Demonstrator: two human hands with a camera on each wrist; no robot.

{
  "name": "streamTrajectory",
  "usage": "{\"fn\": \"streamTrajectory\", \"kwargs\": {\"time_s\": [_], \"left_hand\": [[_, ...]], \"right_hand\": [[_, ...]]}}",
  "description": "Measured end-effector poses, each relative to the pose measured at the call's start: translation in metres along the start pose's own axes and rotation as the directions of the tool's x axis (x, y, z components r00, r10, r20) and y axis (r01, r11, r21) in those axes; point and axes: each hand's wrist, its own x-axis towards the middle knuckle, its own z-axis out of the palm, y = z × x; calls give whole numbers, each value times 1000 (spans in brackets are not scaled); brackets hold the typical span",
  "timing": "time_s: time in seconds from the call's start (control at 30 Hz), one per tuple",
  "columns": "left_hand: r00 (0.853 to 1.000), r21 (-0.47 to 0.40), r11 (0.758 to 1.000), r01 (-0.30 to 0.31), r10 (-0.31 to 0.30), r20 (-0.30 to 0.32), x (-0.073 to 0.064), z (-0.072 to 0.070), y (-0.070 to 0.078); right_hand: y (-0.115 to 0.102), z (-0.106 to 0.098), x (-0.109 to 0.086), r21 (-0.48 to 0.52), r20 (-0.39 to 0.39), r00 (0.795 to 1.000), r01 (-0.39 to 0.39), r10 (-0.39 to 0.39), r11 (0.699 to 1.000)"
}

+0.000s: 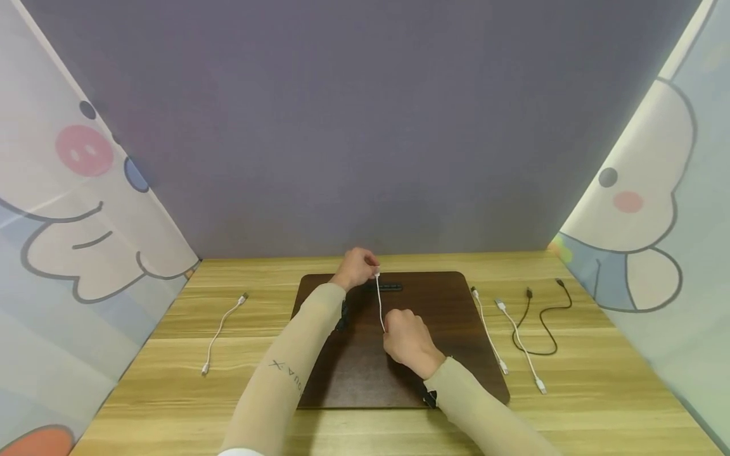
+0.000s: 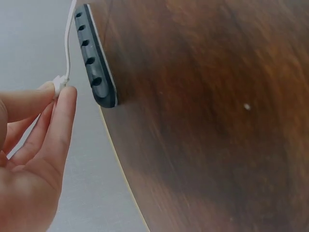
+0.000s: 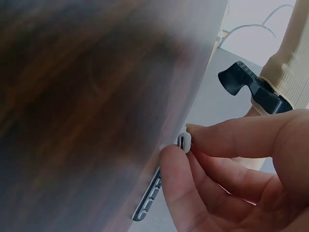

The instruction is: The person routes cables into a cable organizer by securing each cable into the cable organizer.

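A white charging cable (image 1: 379,303) runs nearly straight between the two hands, above a dark brown board (image 1: 359,387). At the far end, my left hand (image 1: 355,267) pinches one white plug (image 2: 59,84) between thumb and fingertips. My right hand (image 1: 407,339), nearer the body, pinches the other plug (image 3: 185,141) by its sides, its dark opening showing. Near the board's back edge lies a black slotted cable holder (image 1: 390,287), just beside the left fingertips. The cable passes over the holder in the head view, and the holder's slots (image 2: 90,61) show nothing in them.
A short white cable (image 1: 220,328) lies on the wooden table (image 1: 171,399) left of the board. To the right are two white cables, one near the board (image 1: 487,329) and one farther out (image 1: 521,345), plus a curled black cable (image 1: 538,353). A grey wall (image 1: 365,126) stands behind.
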Motion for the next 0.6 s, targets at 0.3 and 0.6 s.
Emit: {"fn": "streamTrajectory", "kwargs": {"time_s": [0.3,0.6], "left_hand": [[1000,77,997,10,-10,6,1,4,-3],[999,94,996,4,-8,38,2,5,-5]], "right_hand": [[-2,1,2,18,41,999,-20,20,1000],[-3,5,4,-10,61,997,-39,40,999]]}}
